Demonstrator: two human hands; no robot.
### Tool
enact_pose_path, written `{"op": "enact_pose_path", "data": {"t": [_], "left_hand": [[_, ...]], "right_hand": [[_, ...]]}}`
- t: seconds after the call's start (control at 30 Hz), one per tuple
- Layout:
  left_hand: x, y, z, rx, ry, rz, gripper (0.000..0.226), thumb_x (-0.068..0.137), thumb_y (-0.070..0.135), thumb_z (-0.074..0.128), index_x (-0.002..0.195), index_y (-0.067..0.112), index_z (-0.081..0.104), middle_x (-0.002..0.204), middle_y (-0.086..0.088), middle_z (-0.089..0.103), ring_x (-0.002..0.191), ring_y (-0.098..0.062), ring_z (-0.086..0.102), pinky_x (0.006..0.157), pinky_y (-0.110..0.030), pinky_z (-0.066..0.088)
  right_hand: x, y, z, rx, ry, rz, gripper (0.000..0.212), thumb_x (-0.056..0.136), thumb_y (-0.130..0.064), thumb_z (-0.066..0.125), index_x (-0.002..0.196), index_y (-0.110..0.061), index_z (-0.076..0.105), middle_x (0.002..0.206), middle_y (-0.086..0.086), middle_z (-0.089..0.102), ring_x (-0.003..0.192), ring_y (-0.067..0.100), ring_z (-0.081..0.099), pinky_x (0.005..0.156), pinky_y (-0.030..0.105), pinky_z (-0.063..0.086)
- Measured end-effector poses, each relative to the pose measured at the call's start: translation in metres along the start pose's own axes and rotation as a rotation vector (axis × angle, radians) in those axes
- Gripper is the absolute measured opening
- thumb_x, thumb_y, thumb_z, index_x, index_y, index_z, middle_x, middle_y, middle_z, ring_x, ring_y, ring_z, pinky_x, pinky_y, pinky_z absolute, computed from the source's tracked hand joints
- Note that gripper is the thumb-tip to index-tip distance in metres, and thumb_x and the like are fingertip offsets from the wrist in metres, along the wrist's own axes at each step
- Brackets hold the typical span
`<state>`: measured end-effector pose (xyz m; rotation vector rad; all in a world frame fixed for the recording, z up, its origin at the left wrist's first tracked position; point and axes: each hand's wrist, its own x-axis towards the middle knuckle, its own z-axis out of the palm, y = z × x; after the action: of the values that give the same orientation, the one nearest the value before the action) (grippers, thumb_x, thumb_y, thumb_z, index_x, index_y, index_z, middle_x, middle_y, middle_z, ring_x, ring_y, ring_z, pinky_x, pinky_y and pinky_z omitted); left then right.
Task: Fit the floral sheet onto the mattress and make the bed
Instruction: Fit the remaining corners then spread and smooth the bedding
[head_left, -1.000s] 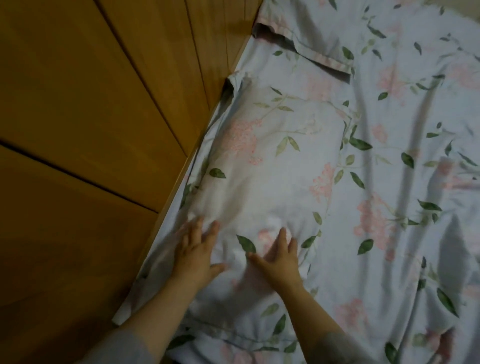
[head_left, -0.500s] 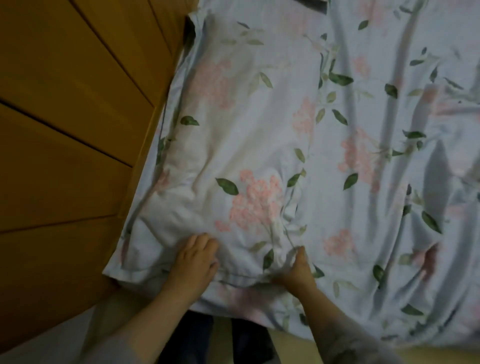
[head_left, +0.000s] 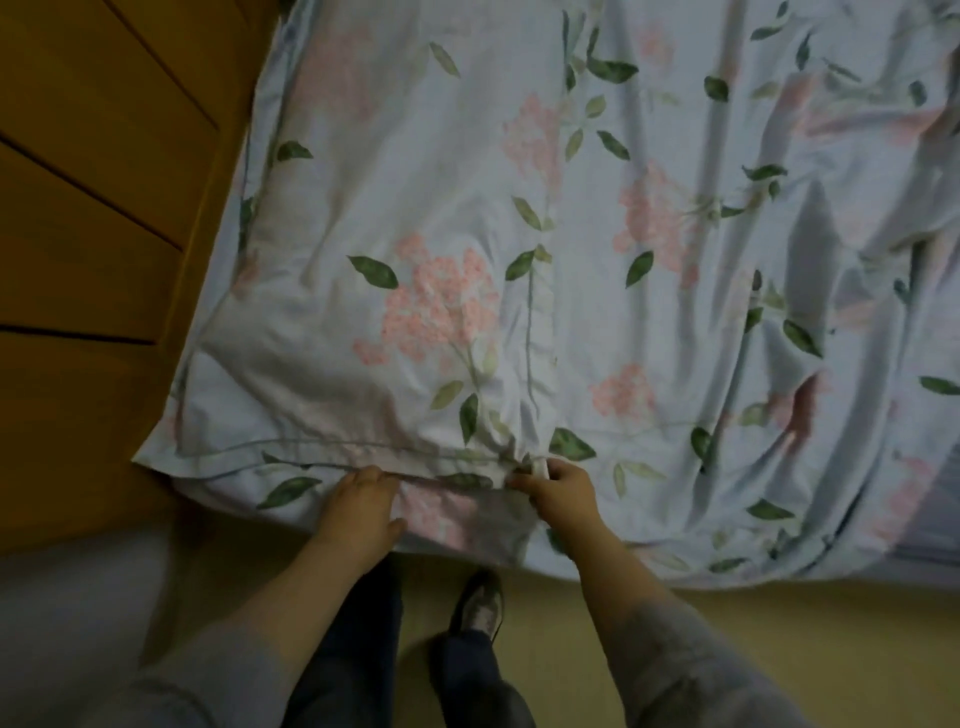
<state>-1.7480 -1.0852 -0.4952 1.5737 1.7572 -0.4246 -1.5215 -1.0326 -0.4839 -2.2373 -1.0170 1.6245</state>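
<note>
Wood panelling (head_left: 93, 208) flanks the bed. The floral sheet (head_left: 727, 312) covers the mattress, creased, with a matching pillow (head_left: 363, 270) at its near corner. The right hand (head_left: 558, 488) pinches the pillow's hem. The left hand (head_left: 358, 501) reaches under the hem, so I cannot tell its grasp. The step is probably squaring the pillow, and smoothing the creases comes next. No writing shows.

The light is dim and flat, colours muted, detail soft all over. The brightest patch lies on the floral sheet (head_left: 415, 208) around the centre and toward 11 o'clock; toward 3 o'clock its folds throw long grey shadows. The wooden panelling (head_left: 93, 208) at 9 o'clock looks dull orange-brown. Straight lines bow near the edges, and the sleeves (head_left: 208, 675) at 6 o'clock smear into blur.
</note>
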Motion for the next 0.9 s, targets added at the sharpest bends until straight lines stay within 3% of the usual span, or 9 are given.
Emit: {"op": "enact_pose_path", "data": {"t": [0.07, 0.13, 0.2, 0.3, 0.37, 0.53, 0.63, 0.73, 0.9], "left_hand": [[-0.009, 0.011, -0.002, -0.055, 0.061, -0.024, 0.046, 0.091, 0.039, 0.053, 0.132, 0.020, 0.046, 0.132, -0.005, 0.045, 0.120, -0.023, 0.044, 0.099, -0.031, 0.038], [-0.018, 0.020, -0.005, -0.071, 0.100, -0.033, 0.041, 0.091, 0.036, 0.052, 0.128, 0.020, 0.049, 0.128, -0.006, 0.048, 0.116, -0.023, 0.047, 0.096, -0.032, 0.041], [-0.029, 0.028, -0.008, -0.064, 0.113, -0.021, 0.037, 0.091, 0.033, 0.051, 0.124, 0.018, 0.052, 0.125, -0.007, 0.050, 0.111, -0.023, 0.050, 0.093, -0.032, 0.044], [-0.048, 0.040, -0.015, -0.084, 0.120, -0.034, 0.032, 0.091, 0.030, 0.051, 0.120, 0.018, 0.056, 0.121, -0.008, 0.053, 0.107, -0.024, 0.053, 0.090, -0.033, 0.046], [-0.064, 0.049, -0.020, -0.074, 0.138, -0.026, 0.035, 0.090, 0.030, 0.053, 0.124, 0.018, 0.054, 0.124, -0.007, 0.051, 0.110, -0.024, 0.052, 0.092, -0.033, 0.046], [-0.111, 0.072, -0.034, -0.141, 0.112, 0.022, 0.019, 0.087, 0.027, 0.055, 0.102, 0.016, 0.062, 0.109, -0.009, 0.057, 0.095, -0.023, 0.056, 0.084, -0.035, 0.050], [-0.142, 0.091, -0.039, -0.188, 0.120, 0.051, 0.019, 0.088, 0.025, 0.058, 0.103, 0.015, 0.063, 0.110, -0.006, 0.057, 0.096, -0.022, 0.056, 0.085, -0.033, 0.050], [-0.173, 0.107, -0.045, -0.232, 0.124, 0.054, 0.024, 0.089, 0.025, 0.060, 0.110, 0.014, 0.061, 0.115, -0.005, 0.056, 0.103, -0.022, 0.056, 0.086, -0.029, 0.048], [-0.212, 0.126, -0.056, -0.297, 0.118, 0.104, 0.022, 0.088, 0.024, 0.062, 0.107, 0.014, 0.063, 0.110, -0.005, 0.060, 0.100, -0.020, 0.057, 0.087, -0.032, 0.050]], "right_hand": [[-0.010, 0.008, -0.004, -0.045, 0.075, -0.046, 0.037, 0.069, -0.010, 0.079, 0.050, -0.013, 0.047, 0.045, -0.006, 0.042, 0.048, 0.014, 0.042, 0.047, 0.022, 0.035], [-0.024, 0.016, -0.007, -0.136, 0.118, -0.062, 0.035, 0.070, -0.016, 0.079, 0.053, -0.013, 0.049, 0.046, -0.008, 0.044, 0.049, 0.012, 0.046, 0.044, 0.012, 0.032], [-0.039, 0.023, -0.013, -0.190, 0.072, 0.006, 0.024, 0.074, -0.023, 0.078, 0.082, -0.006, 0.063, 0.073, 0.002, 0.061, 0.073, 0.018, 0.059, 0.062, 0.017, 0.045], [-0.058, 0.032, -0.026, -0.288, -0.003, 0.069, 0.042, 0.083, -0.027, 0.067, 0.117, -0.003, 0.057, 0.113, 0.013, 0.062, 0.104, 0.027, 0.058, 0.084, 0.030, 0.045], [-0.074, 0.033, -0.040, -0.303, -0.031, 0.066, 0.047, 0.086, -0.025, 0.063, 0.127, -0.004, 0.051, 0.123, 0.014, 0.058, 0.112, 0.028, 0.056, 0.090, 0.031, 0.044], [-0.117, 0.034, -0.073, -0.286, -0.014, 0.047, 0.048, 0.083, -0.019, 0.062, 0.129, -0.010, 0.052, 0.117, 0.011, 0.061, 0.104, 0.025, 0.059, 0.083, 0.028, 0.048], [-0.149, 0.033, -0.092, -0.221, 0.013, 0.023, 0.043, 0.083, -0.016, 0.063, 0.125, -0.009, 0.054, 0.100, 0.006, 0.060, 0.094, 0.022, 0.058, 0.079, 0.028, 0.047], [-0.183, 0.034, -0.110, -0.172, 0.037, 0.018, 0.044, 0.084, -0.016, 0.063, 0.126, -0.008, 0.054, 0.111, 0.010, 0.061, 0.100, 0.024, 0.059, 0.084, 0.030, 0.049], [-0.233, 0.041, -0.135, -0.073, 0.117, 0.013, 0.036, 0.083, -0.015, 0.063, 0.119, -0.009, 0.059, 0.114, 0.011, 0.063, 0.098, 0.023, 0.059, 0.078, 0.028, 0.047]]}}
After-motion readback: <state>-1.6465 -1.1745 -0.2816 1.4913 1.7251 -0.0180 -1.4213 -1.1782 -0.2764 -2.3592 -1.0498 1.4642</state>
